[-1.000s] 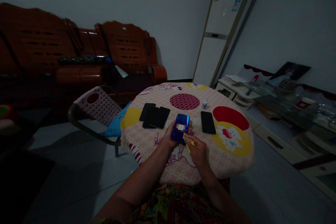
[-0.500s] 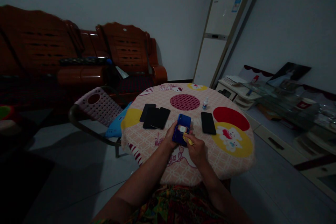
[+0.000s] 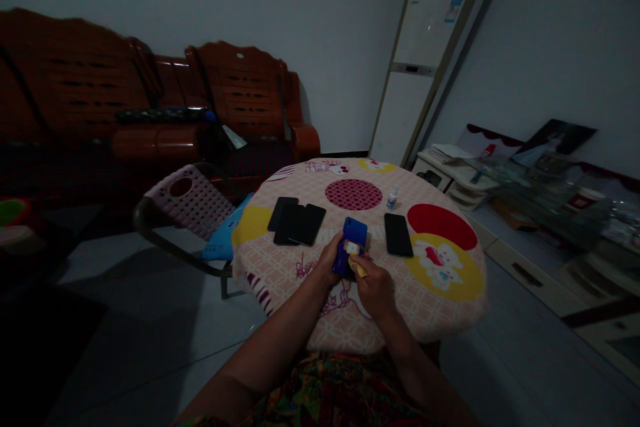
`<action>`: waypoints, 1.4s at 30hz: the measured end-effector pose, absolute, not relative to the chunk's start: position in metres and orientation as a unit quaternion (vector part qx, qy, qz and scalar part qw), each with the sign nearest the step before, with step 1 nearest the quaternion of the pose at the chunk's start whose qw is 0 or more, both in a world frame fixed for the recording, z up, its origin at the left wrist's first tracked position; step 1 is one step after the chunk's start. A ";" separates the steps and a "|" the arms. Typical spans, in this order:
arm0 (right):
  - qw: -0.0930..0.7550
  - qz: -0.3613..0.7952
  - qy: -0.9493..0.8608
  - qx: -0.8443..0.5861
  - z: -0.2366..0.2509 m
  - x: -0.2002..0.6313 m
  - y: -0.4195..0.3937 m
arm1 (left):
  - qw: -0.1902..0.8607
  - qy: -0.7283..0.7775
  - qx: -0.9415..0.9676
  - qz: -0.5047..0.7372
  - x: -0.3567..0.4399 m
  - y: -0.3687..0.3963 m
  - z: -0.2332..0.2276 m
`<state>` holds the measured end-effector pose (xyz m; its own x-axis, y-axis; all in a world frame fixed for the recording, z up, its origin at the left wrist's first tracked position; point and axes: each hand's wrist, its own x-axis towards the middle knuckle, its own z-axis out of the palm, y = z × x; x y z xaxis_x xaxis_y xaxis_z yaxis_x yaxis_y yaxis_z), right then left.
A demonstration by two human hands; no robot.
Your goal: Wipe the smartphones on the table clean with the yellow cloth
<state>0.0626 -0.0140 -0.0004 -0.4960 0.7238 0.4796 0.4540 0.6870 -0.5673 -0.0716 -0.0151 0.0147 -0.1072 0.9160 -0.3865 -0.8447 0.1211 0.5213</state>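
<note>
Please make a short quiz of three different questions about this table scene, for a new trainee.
1. True or false: the left hand holds the blue phone.
2. What colour is the cloth in the right hand?
3. Where does the small white bottle stand? A) on the round table, beyond the single black phone B) on the chair C) on the floor

Key: 1 true; 2 yellow; 3 A.

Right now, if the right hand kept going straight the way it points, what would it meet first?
The blue phone in the left hand: the right hand, pinching a yellow cloth, already seems to touch it. Beyond that, probably bare tablecloth, though depth is unclear.
</note>
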 end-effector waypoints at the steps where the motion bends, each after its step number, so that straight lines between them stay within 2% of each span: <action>1: 0.365 0.186 -0.842 -0.350 -0.001 0.065 -0.013 | 0.660 0.348 0.047 0.664 -0.072 -0.015 0.015; 5: 0.379 0.176 -0.836 -0.355 -0.003 0.069 -0.015 | 0.660 0.349 0.033 0.664 -0.073 -0.015 0.014; 13: 0.392 0.189 -0.857 -0.276 -0.003 0.061 -0.024 | 0.740 0.241 0.075 0.624 -0.078 -0.014 0.006; 21: 0.389 0.226 -0.831 -0.327 -0.008 0.072 -0.016 | 0.726 0.254 0.053 0.636 -0.081 -0.013 0.004; 31: 0.458 0.316 -0.750 -0.358 -0.016 0.076 -0.008 | 0.735 0.200 0.087 0.642 -0.083 -0.014 0.002; 42: 0.502 0.321 -0.727 -0.343 -0.011 0.074 -0.010 | 0.761 0.265 0.076 0.587 -0.074 -0.018 0.010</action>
<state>0.0743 -0.0104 -0.0109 -0.2616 0.8197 0.5096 0.1760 0.5596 -0.8099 -0.0738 -0.0179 0.0101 0.1693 0.9338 -0.3152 -0.8535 0.2989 0.4269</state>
